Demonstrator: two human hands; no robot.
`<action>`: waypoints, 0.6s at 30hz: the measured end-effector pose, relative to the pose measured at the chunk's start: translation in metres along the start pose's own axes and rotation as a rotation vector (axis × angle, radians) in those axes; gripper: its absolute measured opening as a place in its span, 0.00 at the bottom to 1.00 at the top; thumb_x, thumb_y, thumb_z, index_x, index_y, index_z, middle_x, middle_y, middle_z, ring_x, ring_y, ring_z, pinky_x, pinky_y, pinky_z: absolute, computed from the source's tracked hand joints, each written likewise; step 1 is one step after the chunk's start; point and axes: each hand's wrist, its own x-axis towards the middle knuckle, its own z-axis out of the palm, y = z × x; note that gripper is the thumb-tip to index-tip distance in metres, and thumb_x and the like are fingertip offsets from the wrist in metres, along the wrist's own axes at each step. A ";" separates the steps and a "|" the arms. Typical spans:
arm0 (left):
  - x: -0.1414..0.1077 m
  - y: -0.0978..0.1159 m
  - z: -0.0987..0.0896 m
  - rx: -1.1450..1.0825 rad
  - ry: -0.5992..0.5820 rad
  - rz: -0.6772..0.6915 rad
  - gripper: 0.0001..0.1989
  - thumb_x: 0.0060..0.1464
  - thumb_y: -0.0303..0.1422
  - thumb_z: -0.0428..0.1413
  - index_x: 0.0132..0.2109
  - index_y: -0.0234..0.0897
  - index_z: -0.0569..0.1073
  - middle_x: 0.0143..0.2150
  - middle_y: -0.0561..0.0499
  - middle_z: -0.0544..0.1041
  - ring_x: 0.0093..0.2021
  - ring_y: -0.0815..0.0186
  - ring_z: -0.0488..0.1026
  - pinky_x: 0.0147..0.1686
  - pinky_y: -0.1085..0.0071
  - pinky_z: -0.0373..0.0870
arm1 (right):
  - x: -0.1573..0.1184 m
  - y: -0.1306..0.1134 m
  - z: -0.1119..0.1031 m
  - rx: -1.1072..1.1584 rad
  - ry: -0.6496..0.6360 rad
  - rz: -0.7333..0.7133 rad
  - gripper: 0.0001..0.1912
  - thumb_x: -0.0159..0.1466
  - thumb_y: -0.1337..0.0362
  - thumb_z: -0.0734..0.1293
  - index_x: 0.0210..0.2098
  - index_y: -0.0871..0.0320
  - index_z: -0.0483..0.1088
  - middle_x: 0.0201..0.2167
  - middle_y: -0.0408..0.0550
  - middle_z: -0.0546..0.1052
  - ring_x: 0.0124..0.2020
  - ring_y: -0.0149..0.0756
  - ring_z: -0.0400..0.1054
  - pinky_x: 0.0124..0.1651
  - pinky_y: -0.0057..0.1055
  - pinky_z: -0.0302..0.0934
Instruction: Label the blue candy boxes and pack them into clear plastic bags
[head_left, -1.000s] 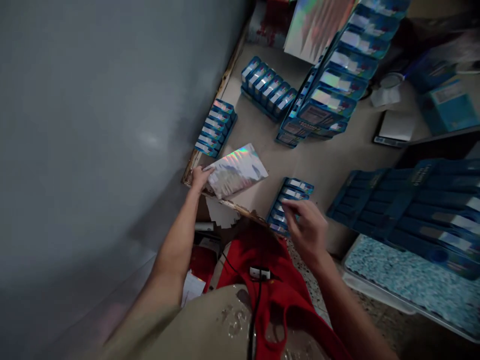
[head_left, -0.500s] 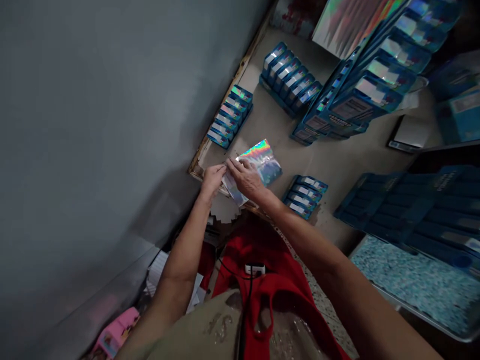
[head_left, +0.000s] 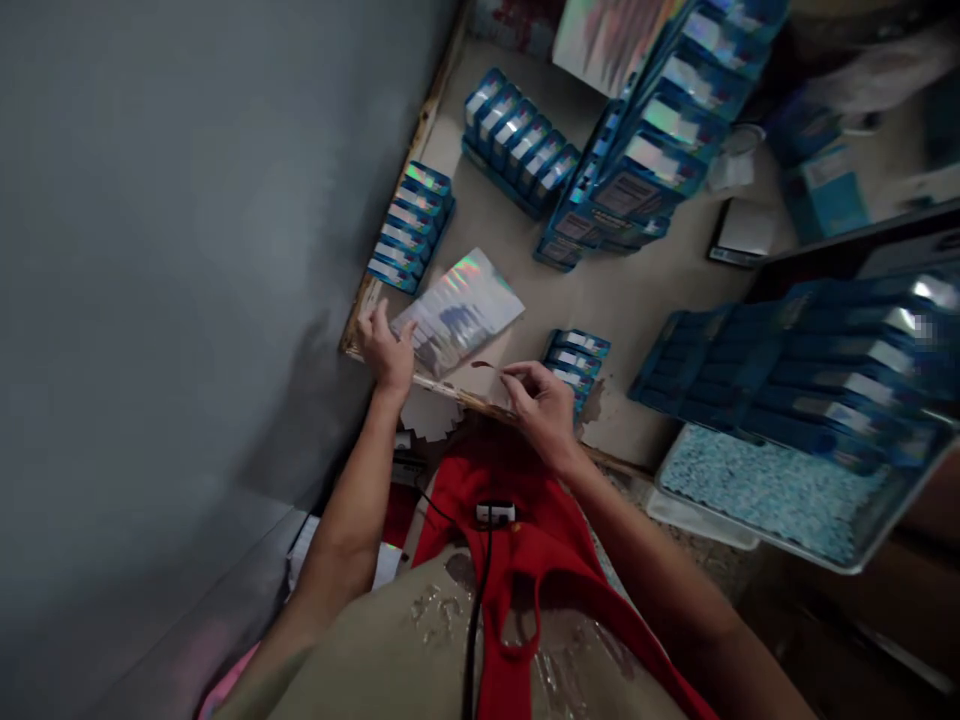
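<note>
A shiny holographic sheet or stack of sheets lies at the table's near left corner. My left hand is at its left end, fingers spread, thumb near the sheet's edge. To the right of the sheet, my right hand pinches a thin dark red strip between thumb and fingertips. Just behind that hand stands a short row of blue packs. Another row of blue packs sits beyond the sheet along the table's left edge.
More blue packs stand farther back, beside a tall blue stack. A small white box lies right of it. At the right, blue packs overhang a metal tray of pale blue bits. A grey wall borders the left.
My right hand has left the holographic sheet and moved right with the thin strip. My left hand's fingers have spread. The sheet now lies flatter, and the view has shifted right.
</note>
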 end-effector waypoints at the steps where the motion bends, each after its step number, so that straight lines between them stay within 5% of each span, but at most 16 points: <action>1: -0.012 0.009 0.004 -0.033 -0.027 0.044 0.21 0.58 0.40 0.65 0.55 0.36 0.77 0.63 0.37 0.72 0.66 0.51 0.66 0.62 0.61 0.66 | -0.004 -0.003 -0.012 0.064 0.030 0.067 0.14 0.65 0.52 0.68 0.38 0.55 0.78 0.22 0.39 0.71 0.24 0.33 0.63 0.30 0.29 0.57; 3: -0.039 0.029 0.015 -0.223 -0.301 0.012 0.24 0.60 0.50 0.61 0.53 0.36 0.78 0.55 0.38 0.78 0.57 0.55 0.75 0.55 0.61 0.72 | -0.009 -0.006 -0.034 0.164 0.074 0.159 0.14 0.62 0.51 0.70 0.36 0.55 0.78 0.20 0.38 0.69 0.23 0.32 0.62 0.27 0.29 0.56; 6: -0.074 0.061 0.038 -0.493 -0.729 -0.136 0.33 0.49 0.56 0.66 0.51 0.34 0.78 0.47 0.40 0.83 0.46 0.59 0.80 0.46 0.65 0.75 | -0.016 -0.006 -0.062 0.290 0.103 0.243 0.16 0.59 0.49 0.72 0.36 0.56 0.78 0.20 0.38 0.69 0.22 0.31 0.60 0.25 0.28 0.57; 9: -0.092 0.090 0.063 -0.447 -0.815 -0.121 0.27 0.39 0.49 0.72 0.41 0.34 0.81 0.39 0.44 0.84 0.39 0.63 0.79 0.43 0.69 0.74 | -0.025 -0.004 -0.086 0.370 0.143 0.304 0.18 0.58 0.48 0.73 0.35 0.57 0.78 0.21 0.39 0.72 0.21 0.31 0.61 0.25 0.28 0.57; 12: -0.103 0.115 0.085 -0.337 -0.858 -0.084 0.21 0.39 0.48 0.71 0.31 0.35 0.81 0.30 0.48 0.82 0.32 0.65 0.76 0.36 0.70 0.72 | -0.037 0.000 -0.109 0.357 0.256 0.320 0.18 0.57 0.49 0.74 0.34 0.58 0.79 0.22 0.41 0.75 0.22 0.30 0.62 0.26 0.28 0.57; 18: -0.148 0.181 0.132 -0.320 -1.003 -0.026 0.15 0.46 0.44 0.69 0.32 0.36 0.82 0.27 0.51 0.79 0.28 0.68 0.72 0.29 0.73 0.68 | -0.059 0.012 -0.176 0.160 0.648 0.277 0.16 0.61 0.49 0.71 0.32 0.56 0.81 0.23 0.43 0.77 0.24 0.32 0.65 0.29 0.30 0.60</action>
